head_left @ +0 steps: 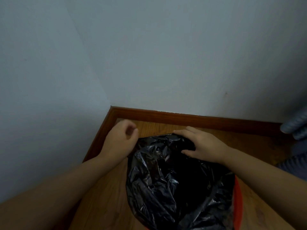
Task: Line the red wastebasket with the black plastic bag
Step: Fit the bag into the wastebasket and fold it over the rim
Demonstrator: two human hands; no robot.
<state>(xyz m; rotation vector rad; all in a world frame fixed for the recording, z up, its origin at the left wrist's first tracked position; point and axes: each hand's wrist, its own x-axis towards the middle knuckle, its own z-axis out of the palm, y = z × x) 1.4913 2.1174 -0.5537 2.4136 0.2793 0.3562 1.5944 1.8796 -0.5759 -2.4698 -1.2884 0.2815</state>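
Observation:
The black plastic bag (167,176) lies crumpled over and inside the red wastebasket (237,195), of which only a strip of red rim shows at the right. My right hand (201,146) rests on the bag's far edge, with the fingers over the rim and the thumb pressed against the plastic. My left hand (120,141) hovers just left of the bag's far left corner, fingers loosely curled, with nothing seen in it.
The basket stands on a wooden floor (106,196) in a room corner. A brown baseboard (199,120) runs behind it and along the left wall. A grey ribbed hose (295,127) hangs at the right edge.

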